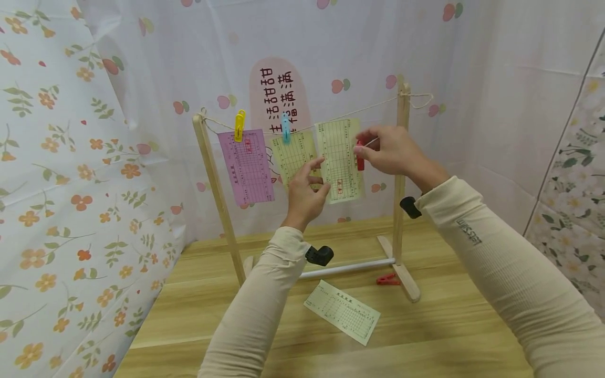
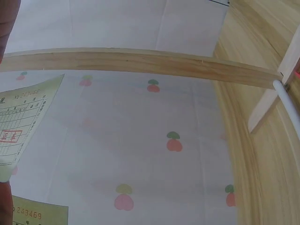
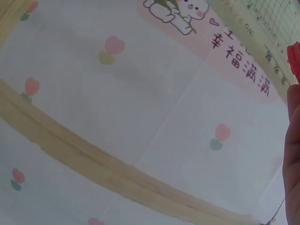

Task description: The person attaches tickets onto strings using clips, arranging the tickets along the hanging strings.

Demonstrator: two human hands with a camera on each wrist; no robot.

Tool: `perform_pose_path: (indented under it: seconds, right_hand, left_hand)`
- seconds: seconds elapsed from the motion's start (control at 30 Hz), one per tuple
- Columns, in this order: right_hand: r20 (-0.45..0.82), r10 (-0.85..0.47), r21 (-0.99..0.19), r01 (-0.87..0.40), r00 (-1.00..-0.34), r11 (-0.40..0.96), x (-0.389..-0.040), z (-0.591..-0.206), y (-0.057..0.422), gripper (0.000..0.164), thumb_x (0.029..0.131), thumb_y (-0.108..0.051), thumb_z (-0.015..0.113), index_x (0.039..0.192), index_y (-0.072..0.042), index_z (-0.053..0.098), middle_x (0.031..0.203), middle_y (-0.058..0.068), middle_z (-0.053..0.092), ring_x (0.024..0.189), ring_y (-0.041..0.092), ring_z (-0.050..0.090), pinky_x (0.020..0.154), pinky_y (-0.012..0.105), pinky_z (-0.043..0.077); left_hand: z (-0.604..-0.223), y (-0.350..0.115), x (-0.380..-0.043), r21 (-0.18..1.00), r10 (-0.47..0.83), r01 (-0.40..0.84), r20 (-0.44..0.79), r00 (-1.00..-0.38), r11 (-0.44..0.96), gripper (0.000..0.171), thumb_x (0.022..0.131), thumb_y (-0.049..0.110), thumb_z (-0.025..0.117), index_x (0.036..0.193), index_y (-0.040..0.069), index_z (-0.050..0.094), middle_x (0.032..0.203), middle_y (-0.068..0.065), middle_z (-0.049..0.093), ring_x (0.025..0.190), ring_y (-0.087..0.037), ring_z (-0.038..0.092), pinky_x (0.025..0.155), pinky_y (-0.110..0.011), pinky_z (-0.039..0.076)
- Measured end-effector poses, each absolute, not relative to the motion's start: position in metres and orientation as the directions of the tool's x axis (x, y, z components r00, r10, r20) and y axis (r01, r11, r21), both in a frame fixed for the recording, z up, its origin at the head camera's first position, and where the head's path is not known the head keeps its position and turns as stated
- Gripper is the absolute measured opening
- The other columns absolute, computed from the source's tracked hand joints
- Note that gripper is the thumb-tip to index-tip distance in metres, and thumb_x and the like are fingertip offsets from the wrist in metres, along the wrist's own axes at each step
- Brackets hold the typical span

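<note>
A pale green paper slip (image 1: 339, 163) with a red stamp hangs upright at the string. At its right edge my right hand (image 1: 394, 149) pinches a red clothespin (image 1: 361, 156) between thumb and fingers; the right wrist view shows only part of the clothespin (image 3: 294, 61). My left hand (image 1: 307, 197) is at the slip's left edge, thumb and index finger apart; whether they touch the paper is unclear. Behind that hand, a yellow-green slip (image 1: 293, 152) hangs from a blue clothespin (image 1: 285, 128). Further left, a purple slip (image 1: 248, 173) hangs from a yellow clothespin (image 1: 239, 126).
A string (image 1: 373, 106) runs between two wooden posts, the left post (image 1: 215, 189) and the right post (image 1: 399, 199). A white bar (image 1: 350, 268) joins them low down. On the wooden table (image 1: 189, 310) lie another pale green slip (image 1: 342, 312) and a red clothespin (image 1: 388, 279).
</note>
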State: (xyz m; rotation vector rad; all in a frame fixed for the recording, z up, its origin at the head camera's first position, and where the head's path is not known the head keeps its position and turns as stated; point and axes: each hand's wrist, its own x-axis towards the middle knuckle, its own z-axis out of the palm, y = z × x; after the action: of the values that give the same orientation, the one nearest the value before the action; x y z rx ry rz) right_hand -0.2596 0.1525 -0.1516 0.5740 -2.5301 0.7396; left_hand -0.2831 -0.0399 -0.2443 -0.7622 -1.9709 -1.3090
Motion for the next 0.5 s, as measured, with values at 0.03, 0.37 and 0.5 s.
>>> perform_pose_path:
  seconds: [0.03,0.37,0.5]
  right_hand:
    - [0.518,-0.262,-0.404,-0.503,-0.814,0.764,-0.260,-0.150,0.151,0.033,0.089,-0.022,0.058,0.114,-0.001,0.058,0.103,0.016,0.064,0.092,0.028,0.062,0.072,0.042,0.051]
    - [0.606,-0.218,-0.425,-0.543,-0.765,0.724,-0.259,-0.139,0.139,0.025,0.089,-0.015,0.058,0.109,-0.001,0.059,0.097,0.012,0.064,0.085,0.022,0.060,0.075,0.036,0.046]
    - [0.702,-0.165,-0.396,-0.572,-0.693,0.718,-0.261,-0.138,0.132,0.020,0.087,-0.012,0.060,0.103,-0.001,0.062,0.089,0.010,0.066,0.074,0.019,0.059,0.066,0.029,0.043]
  left_hand:
    - [-0.244,-0.040,-0.283,0.561,0.112,0.758,0.775,-0.622,0.333,0.052,0.077,-0.004,0.066,0.125,0.012,0.052,0.114,-0.008,0.053,0.082,-0.017,0.061,0.064,-0.022,0.052]
    - [-0.243,-0.037,-0.283,0.566,0.115,0.765,0.776,-0.620,0.308,0.052,0.077,-0.006,0.065,0.125,0.010,0.052,0.114,-0.009,0.052,0.082,-0.019,0.061,0.064,-0.021,0.052]
    - [-0.243,-0.037,-0.284,0.565,0.116,0.761,0.774,-0.623,0.318,0.052,0.077,-0.004,0.065,0.125,0.011,0.052,0.115,-0.009,0.053,0.083,-0.019,0.060,0.065,-0.022,0.052]
